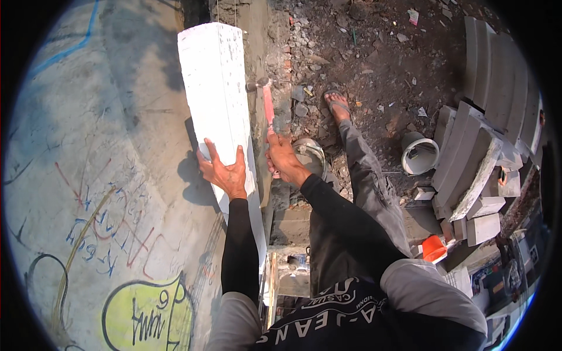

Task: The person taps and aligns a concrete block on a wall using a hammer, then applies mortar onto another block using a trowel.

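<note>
In the head view, we rest our left hand on the long white block, its fingers spread over the face. Our right hand, just right of the block, has its fingers wrapped around the handle of a hammer, whose head is beside the block's right edge; we cannot tell whether they touch. Painted concrete lies left of the block, grey blocks well to its right.

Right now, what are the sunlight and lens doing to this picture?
Head view: the white block glares, its detail nearly washed out around the left hand; head view: a dark shadow falls on the graffitied concrete beside that hand; head view: the stacked grey blocks look curved near the black rim.
</note>
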### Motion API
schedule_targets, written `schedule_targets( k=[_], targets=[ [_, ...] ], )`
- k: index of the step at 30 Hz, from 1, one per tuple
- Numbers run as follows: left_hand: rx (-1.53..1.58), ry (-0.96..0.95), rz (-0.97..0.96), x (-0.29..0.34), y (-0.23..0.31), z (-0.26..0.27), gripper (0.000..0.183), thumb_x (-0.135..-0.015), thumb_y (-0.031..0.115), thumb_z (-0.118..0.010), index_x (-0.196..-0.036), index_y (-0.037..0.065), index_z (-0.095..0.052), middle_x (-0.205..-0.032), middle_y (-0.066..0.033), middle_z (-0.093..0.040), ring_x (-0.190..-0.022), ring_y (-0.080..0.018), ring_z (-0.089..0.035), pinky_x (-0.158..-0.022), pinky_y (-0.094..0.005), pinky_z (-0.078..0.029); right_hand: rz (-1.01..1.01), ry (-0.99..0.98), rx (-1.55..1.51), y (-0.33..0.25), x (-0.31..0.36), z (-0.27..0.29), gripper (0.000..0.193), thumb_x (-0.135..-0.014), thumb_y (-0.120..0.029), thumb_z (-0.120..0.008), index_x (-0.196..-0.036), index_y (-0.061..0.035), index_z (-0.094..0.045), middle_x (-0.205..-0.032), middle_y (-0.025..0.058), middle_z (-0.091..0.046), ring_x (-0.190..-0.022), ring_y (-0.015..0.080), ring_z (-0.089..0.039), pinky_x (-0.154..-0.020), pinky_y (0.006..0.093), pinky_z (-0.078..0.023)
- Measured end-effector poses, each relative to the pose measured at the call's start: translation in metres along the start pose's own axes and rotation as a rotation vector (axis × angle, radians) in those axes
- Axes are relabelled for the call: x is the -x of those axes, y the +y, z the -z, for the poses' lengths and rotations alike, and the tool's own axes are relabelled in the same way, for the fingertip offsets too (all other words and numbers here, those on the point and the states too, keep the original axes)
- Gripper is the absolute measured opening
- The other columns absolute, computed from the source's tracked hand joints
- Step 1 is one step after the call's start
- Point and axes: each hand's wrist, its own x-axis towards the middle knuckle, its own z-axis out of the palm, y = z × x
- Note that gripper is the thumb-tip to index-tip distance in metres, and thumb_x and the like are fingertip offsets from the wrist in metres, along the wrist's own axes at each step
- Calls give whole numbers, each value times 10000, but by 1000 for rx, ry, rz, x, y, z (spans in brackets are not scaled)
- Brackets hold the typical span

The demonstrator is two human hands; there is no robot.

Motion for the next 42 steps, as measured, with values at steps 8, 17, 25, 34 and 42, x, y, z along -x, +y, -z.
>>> schedule_targets(
  k=[8,17,25,34,42],
  targets=[
    [30,-3,-8,-2,3,6,1013,-703,393,-908,-1594,227,-455,-1540,-295,-404,-1320,-474,-491,-1041,-598,-398,-46,81,-104,9,6,4,400,-1093,-489,-460,-1122,-90,-472,-781,30,-474,-511,123,-443,-435,311,-398],
    [11,-19,4,-2,4,6,998,-702,373,-913,-1585,227,-470,-1549,-278,-409,-1304,-454,-502,-1028,-574,-394,450,291,514,2,13,18,441,-1097,-387,-451,-1078,46,-525,-810,283,-636,-776,500,-630,-751,580,-466],
    [18,-26,33,-3,6,7,1004,-687,376,-917,-1576,212,-480,-1532,-268,-426,-1307,-443,-496,-1034,-551,-386,468,295,836,13,34,19,396,-1112,-375,-440,-1137,18,-482,-778,305,-640,-760,550,-627,-693,599,-453],
    [9,-5,16,-2,6,7,998,-683,382,-914,-1569,210,-489,-1525,-240,-436,-1312,-428,-494,-1025,-550,-390,388,336,862,29,41,26,374,-1081,-354,-468,-1127,14,-518,-814,316,-673,-809,566,-639,-731,601,-493],
    [13,-45,25,-4,6,8,1036,-693,420,-908,-1597,230,-439,-1522,-257,-422,-1331,-445,-477,-1052,-580,-379,362,304,762,88,98,106,456,-1076,-463,-474,-1132,-14,-532,-676,195,-601,-603,372,-645,-615,504,-515]
  ],
)
